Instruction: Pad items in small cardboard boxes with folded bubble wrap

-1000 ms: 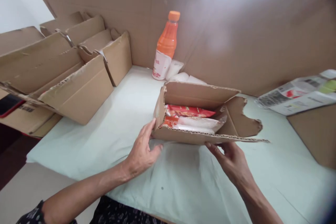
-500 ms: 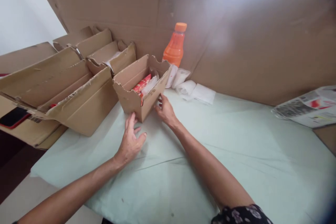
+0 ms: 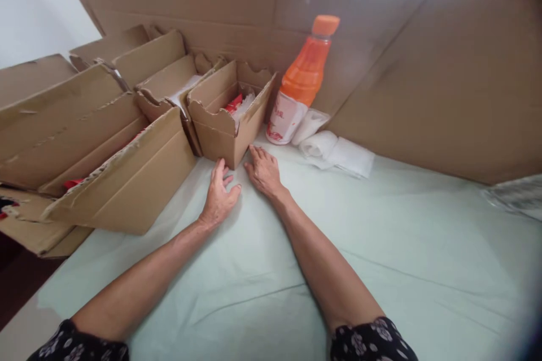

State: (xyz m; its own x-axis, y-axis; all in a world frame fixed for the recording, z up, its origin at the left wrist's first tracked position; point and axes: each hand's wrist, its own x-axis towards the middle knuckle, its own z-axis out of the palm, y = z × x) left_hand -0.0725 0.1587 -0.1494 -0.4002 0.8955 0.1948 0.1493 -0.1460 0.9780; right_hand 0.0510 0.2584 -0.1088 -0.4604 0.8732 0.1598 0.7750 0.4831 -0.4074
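Note:
A small open cardboard box stands on the pale green cloth, with a red packet and clear plastic inside. My left hand is at its near bottom edge, fingers apart, the fingertips at or against the cardboard. At the box's near right corner lies my right hand, fingers extended and low over the cloth. Neither hand grips anything. Right behind the box leans an orange-capped bottle of orange liquid with a white label.
Larger open cardboard boxes stand in rows at the left, some with red items inside. White rolled and folded sheets lie beside the bottle. A big cardboard panel closes off the back. Plastic packaging sits at the right edge.
The small box has moved back and left, now against the neighbouring box. Both hands went with it, and my right hand has slid to its near corner. The view has shifted slightly.

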